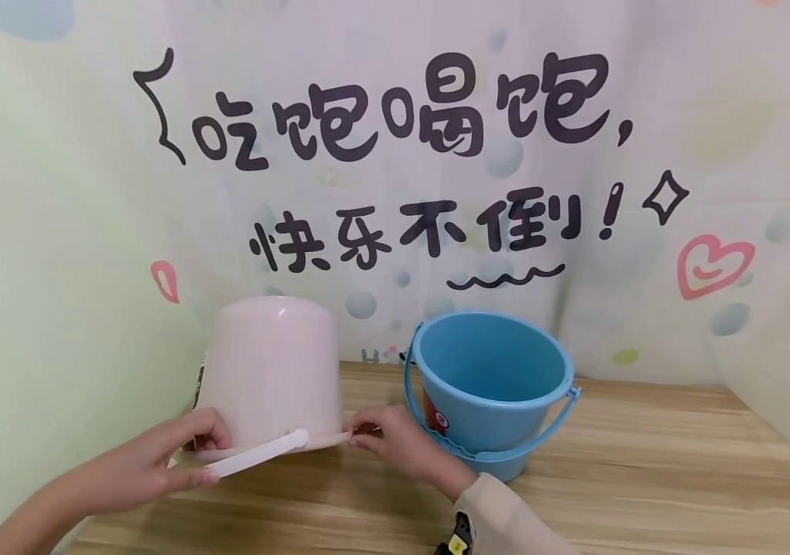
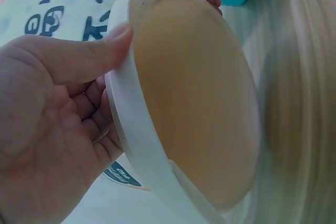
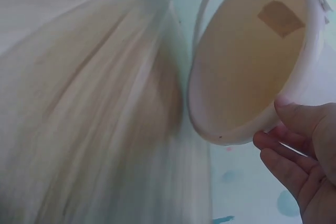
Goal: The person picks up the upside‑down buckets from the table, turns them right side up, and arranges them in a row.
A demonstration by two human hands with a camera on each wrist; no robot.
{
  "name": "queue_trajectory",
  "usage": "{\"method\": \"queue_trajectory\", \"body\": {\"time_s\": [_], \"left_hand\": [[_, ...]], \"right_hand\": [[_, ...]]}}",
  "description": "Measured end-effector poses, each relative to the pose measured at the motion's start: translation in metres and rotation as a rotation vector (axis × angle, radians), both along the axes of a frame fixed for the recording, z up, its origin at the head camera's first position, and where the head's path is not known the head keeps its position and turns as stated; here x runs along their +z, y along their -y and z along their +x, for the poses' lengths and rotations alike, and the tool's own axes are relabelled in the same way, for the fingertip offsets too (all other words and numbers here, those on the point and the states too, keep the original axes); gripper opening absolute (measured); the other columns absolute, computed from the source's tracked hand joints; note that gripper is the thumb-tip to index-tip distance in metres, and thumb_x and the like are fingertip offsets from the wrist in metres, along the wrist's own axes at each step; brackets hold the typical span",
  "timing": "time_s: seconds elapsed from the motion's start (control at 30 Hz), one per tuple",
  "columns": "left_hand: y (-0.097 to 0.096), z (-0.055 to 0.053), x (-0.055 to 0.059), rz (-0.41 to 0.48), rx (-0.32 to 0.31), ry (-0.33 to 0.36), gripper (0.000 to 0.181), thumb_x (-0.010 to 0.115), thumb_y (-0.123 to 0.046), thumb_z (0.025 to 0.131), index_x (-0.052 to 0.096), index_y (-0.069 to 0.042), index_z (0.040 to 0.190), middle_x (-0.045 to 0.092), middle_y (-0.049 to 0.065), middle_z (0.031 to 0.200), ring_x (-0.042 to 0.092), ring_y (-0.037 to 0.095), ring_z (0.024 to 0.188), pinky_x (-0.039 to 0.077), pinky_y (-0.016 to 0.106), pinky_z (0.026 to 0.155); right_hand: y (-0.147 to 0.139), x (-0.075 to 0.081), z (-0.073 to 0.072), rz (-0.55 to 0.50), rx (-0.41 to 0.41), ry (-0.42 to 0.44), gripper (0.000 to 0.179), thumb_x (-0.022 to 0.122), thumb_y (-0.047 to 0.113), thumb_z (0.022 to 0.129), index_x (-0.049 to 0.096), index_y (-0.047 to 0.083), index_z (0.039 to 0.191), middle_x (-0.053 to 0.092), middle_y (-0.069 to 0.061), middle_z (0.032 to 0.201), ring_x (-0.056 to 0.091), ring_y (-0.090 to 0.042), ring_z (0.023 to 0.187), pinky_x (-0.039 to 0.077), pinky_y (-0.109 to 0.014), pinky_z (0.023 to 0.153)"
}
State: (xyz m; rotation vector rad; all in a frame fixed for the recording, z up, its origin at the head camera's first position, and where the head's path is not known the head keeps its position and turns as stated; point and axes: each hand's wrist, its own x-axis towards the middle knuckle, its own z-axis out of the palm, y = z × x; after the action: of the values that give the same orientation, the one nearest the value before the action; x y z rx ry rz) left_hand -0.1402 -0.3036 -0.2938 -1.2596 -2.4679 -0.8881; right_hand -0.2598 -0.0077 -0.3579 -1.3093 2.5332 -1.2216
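Note:
A pale pink bucket (image 1: 277,370) is turned upside down, its rim lifted off the wooden table at the front. My left hand (image 1: 148,466) grips that rim on the left, thumb over the white handle (image 1: 259,453) and fingers on the outer wall. On the opposite side, my right hand (image 1: 395,441) pinches the rim between thumb and fingers. Both wrist views look into the hollow interior (image 2: 197,93) of the bucket, and nothing loose shows inside. A squarish patch (image 3: 282,18) appears through the wall in the right wrist view.
An upright blue bucket (image 1: 485,424) stands right behind my right forearm, its handle hanging down in front. The wooden table (image 1: 644,462) meets a printed cloth backdrop (image 1: 422,177) with black lettering. Cloth also hangs along the left side. A dark strap (image 1: 460,536) circles the right wrist.

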Motion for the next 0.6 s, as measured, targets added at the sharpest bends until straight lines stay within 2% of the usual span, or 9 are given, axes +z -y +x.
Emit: {"method": "queue_trajectory", "body": {"time_s": [0.1,0.3,0.47,0.6], "left_hand": [[0.001,0.0,0.008,0.021,-0.028,0.036,0.033,0.066,0.002,0.079,0.048,-0.016,0.1,0.05,-0.007,0.087,0.046,0.008,0.079,0.037,0.025,0.062],[0.001,-0.002,0.021,0.063,-0.098,0.119,0.034,0.061,0.011,0.079,0.049,-0.014,0.1,0.049,-0.003,0.081,0.045,0.01,0.074,0.037,0.026,0.056],[0.001,-0.005,0.033,0.121,-0.153,0.289,0.032,0.05,0.017,0.082,0.05,-0.009,0.102,0.047,0.003,0.078,0.044,0.015,0.071,0.037,0.029,0.053],[0.002,-0.008,0.041,0.156,-0.189,0.386,0.028,0.044,0.017,0.084,0.048,-0.004,0.103,0.044,0.007,0.078,0.042,0.019,0.07,0.036,0.032,0.053]], "right_hand": [[-0.002,0.007,0.004,-0.043,-0.013,0.012,0.013,0.063,0.01,0.085,0.068,0.01,0.097,0.065,0.005,0.091,0.058,-0.001,0.08,0.048,-0.017,0.071],[-0.006,0.023,0.013,-0.069,-0.067,-0.047,0.012,0.062,0.013,0.086,0.068,0.01,0.096,0.065,0.005,0.086,0.059,-0.002,0.075,0.048,-0.017,0.066],[-0.009,0.035,0.018,-0.068,-0.129,-0.097,0.016,0.06,0.018,0.087,0.068,0.011,0.1,0.066,0.004,0.09,0.061,-0.003,0.078,0.048,-0.018,0.068],[-0.01,0.044,0.019,-0.084,-0.153,-0.124,0.021,0.06,0.02,0.088,0.067,0.013,0.105,0.067,0.003,0.096,0.061,-0.003,0.082,0.049,-0.02,0.071]]}}
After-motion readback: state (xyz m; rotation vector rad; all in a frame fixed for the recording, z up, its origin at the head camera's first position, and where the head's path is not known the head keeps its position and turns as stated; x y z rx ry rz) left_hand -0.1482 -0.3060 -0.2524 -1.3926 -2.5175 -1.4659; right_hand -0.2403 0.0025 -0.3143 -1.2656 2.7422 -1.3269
